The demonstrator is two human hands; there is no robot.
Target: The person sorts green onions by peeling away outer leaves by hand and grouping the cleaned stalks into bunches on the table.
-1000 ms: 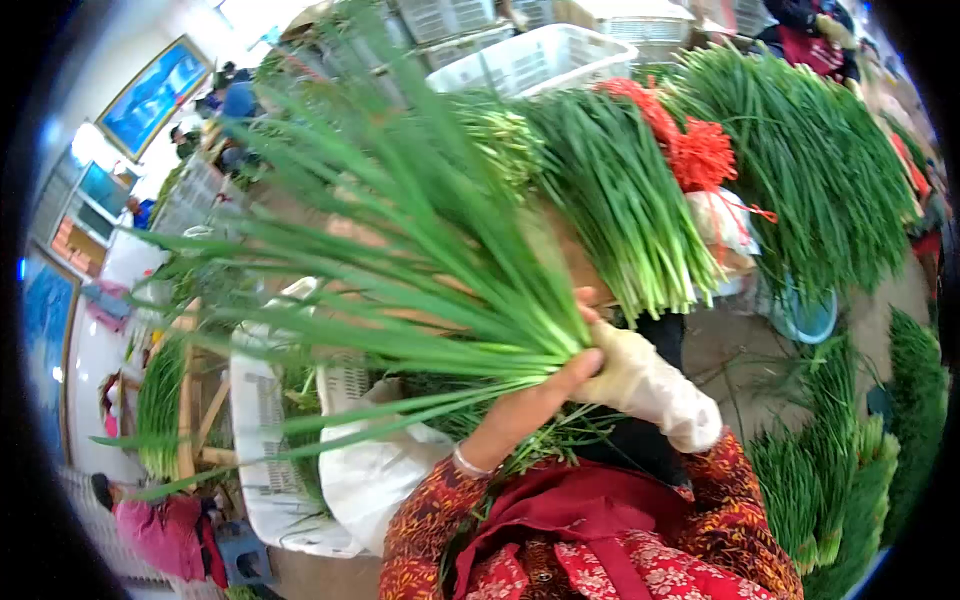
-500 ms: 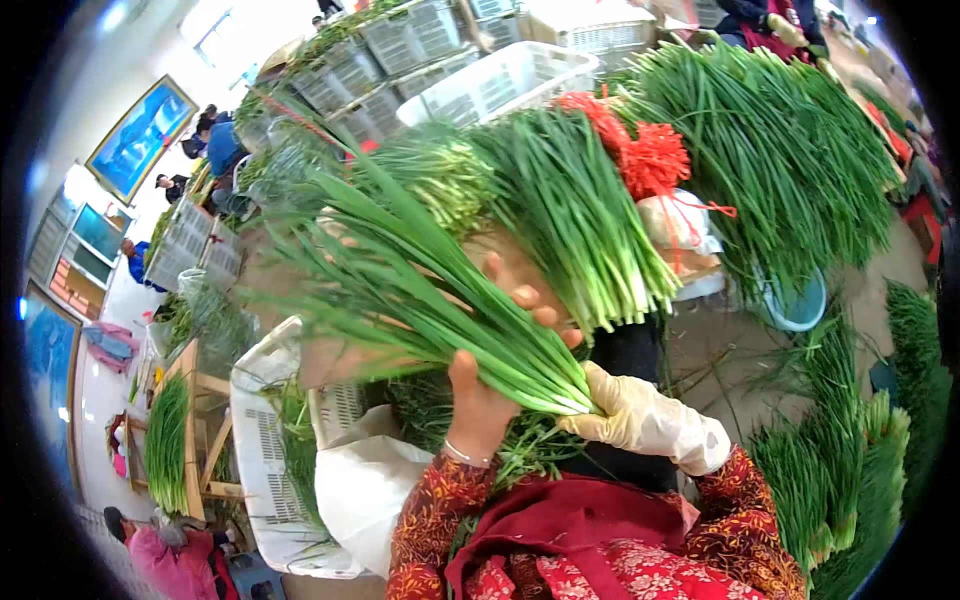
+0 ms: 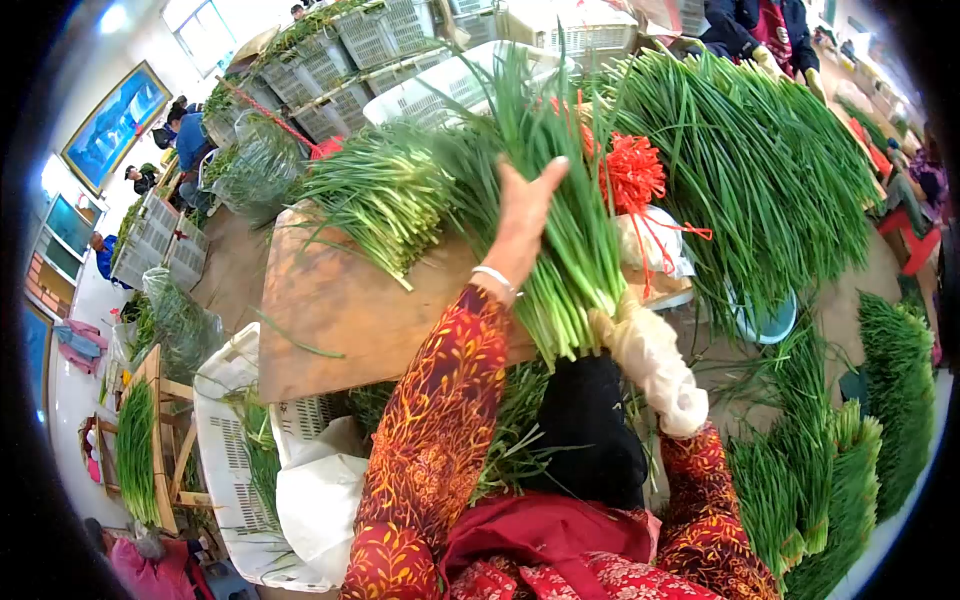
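My left hand point(image 3: 525, 215), bare with a white bracelet, lies over the leaves of a bunch of garlic chives point(image 3: 575, 270), thumb and fingers spread. My right hand point(image 3: 648, 350), in a pale rubber glove, is closed at the white stem ends on the bunch's right side; its fingertips are partly hidden. These chives lie on the wooden board point(image 3: 340, 300), merging with the pile there. To the left is a smaller heap of chives point(image 3: 385, 200) with pale stems. Red ties point(image 3: 632, 175) rest on a white wrapped bundle point(image 3: 655, 240) to the right.
A big pile of chives point(image 3: 740, 160) covers the right side, above a blue basin point(image 3: 765, 318). More chives point(image 3: 800, 470) stand at lower right. White crates point(image 3: 235, 450) sit at left and behind. A co-worker with gloved hands point(image 3: 768, 60) is at the far right.
Both hands have moved up, bringing the bunch from above my lap onto the chives on the board. My left hand has shifted from under the leaves to over them, uncovering the board.
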